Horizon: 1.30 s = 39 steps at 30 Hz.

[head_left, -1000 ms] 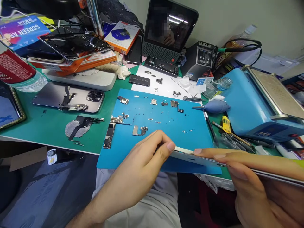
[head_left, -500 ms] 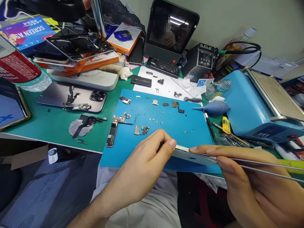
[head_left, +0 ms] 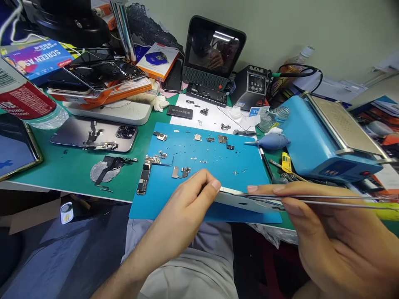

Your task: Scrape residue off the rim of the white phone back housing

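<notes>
Blue mat, left fingers tight on housing

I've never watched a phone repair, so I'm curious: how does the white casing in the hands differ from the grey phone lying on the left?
Colour: the white casing is pale, the grey phone darker.
Pose: the casing is tilted nearly edge-on, while the grey phone lies flat.
Support: the left hand grips the casing; the grey phone rests on the green surface.
Both show their backs to the camera.
</notes>
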Each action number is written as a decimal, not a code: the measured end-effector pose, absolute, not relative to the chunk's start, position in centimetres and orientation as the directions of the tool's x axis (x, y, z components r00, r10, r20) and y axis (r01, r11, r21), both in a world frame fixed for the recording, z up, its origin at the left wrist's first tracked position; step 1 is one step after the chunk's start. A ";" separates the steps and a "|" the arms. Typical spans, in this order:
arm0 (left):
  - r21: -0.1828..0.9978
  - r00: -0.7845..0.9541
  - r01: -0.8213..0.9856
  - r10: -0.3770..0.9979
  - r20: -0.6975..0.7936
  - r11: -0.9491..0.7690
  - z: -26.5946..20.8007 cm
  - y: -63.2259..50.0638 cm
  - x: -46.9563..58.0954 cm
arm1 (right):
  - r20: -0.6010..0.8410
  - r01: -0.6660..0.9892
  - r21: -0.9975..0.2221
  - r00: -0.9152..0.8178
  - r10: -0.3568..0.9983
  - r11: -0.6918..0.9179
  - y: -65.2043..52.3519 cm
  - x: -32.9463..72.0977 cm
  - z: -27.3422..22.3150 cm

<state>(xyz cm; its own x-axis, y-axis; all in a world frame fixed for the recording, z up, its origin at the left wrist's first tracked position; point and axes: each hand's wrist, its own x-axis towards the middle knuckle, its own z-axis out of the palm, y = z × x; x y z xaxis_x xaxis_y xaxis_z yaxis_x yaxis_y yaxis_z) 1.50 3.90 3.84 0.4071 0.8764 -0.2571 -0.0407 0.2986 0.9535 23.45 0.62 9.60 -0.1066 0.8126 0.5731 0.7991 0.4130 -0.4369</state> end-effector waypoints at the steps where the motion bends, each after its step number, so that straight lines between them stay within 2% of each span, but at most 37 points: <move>1: 0.954 0.406 -0.042 0.877 -0.256 0.298 3.8 3.9 1.5 | 0.573 0.815 -0.413 -0.114 0.812 0.406 0.7 23.4 9.7; 9: 0.950 0.415 -0.058 0.873 -0.256 0.306 3.6 3.8 1.8 | 0.549 0.821 -0.367 -0.187 0.815 0.436 0.6 23.0 9.9; 17: 0.950 0.407 -0.054 0.876 -0.261 0.308 3.8 3.7 1.8 | 0.476 0.772 -0.454 -0.211 0.854 0.444 0.8 23.8 9.8; 20: 0.948 0.400 -0.050 0.876 -0.268 0.313 4.0 3.7 1.7 | 0.477 0.738 -0.541 -0.125 0.870 0.403 0.4 26.0 9.4; 23: 0.950 0.394 -0.029 0.877 -0.275 0.311 4.0 3.7 1.8 | 0.537 0.713 -0.621 0.084 0.839 0.326 -0.4 28.7 8.0; 26: 0.957 0.373 0.008 0.887 -0.272 0.290 3.9 3.6 1.9 | 0.527 0.723 -0.646 0.190 0.828 0.244 -1.4 30.7 6.2; 29: 0.964 0.338 0.040 0.904 -0.261 0.263 3.6 3.5 2.2 | 0.461 0.733 -0.648 0.161 0.873 0.207 -2.3 31.4 4.8; 32: 0.969 0.287 0.078 0.926 -0.245 0.233 3.3 3.4 2.5 | 0.446 0.720 -0.651 0.109 0.888 0.239 -2.5 31.2 4.1; 39: 0.978 0.230 0.155 0.958 -0.172 0.138 2.9 3.6 3.0 | 0.586 0.715 -0.607 0.107 0.803 0.348 -2.4 29.5 5.1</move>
